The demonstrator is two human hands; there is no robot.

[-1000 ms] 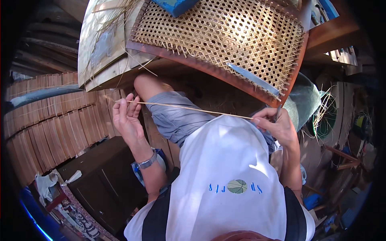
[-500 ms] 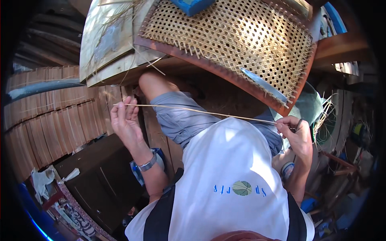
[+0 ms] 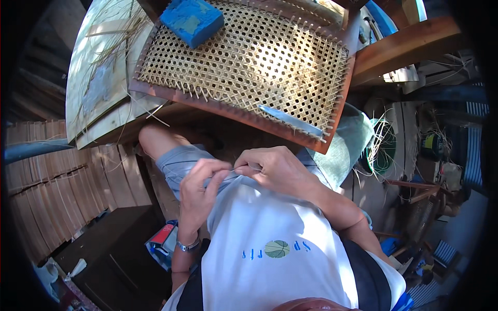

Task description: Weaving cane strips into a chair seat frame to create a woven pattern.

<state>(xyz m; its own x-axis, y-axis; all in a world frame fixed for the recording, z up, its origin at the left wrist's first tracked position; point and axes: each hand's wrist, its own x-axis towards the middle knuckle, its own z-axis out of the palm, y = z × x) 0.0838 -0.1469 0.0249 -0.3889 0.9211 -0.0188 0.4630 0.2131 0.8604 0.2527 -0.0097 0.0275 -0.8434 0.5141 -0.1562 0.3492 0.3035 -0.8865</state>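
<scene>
In front of my shirt, my left hand (image 3: 199,186) and my right hand (image 3: 280,168) meet fingertip to fingertip. Both are closed in a pinch on a thin cane strand (image 3: 233,170), most of which the fingers hide. Beyond them lies a woven cane panel (image 3: 238,62) set in a reddish-brown wooden frame (image 3: 218,110), with short cane ends and pegs sticking up along its edges. A blue block (image 3: 193,23) rests on the weave at the far left. On the near right corner lies a narrow, pale, pointed blade-like piece (image 3: 293,122).
Loose cane strands lie on the pale board (image 3: 101,78) left of the panel. Stacked wooden slats (image 3: 52,192) and a dark box (image 3: 124,243) stand at left. Right of my knee hangs greenish cloth (image 3: 347,147), beside a coil of cane (image 3: 382,145). A wooden beam (image 3: 410,49) juts out at far right.
My hands were wide apart with the cane strand stretched between them; now they have come together at the middle. The view has shifted, so the panel sits further left and lower.
</scene>
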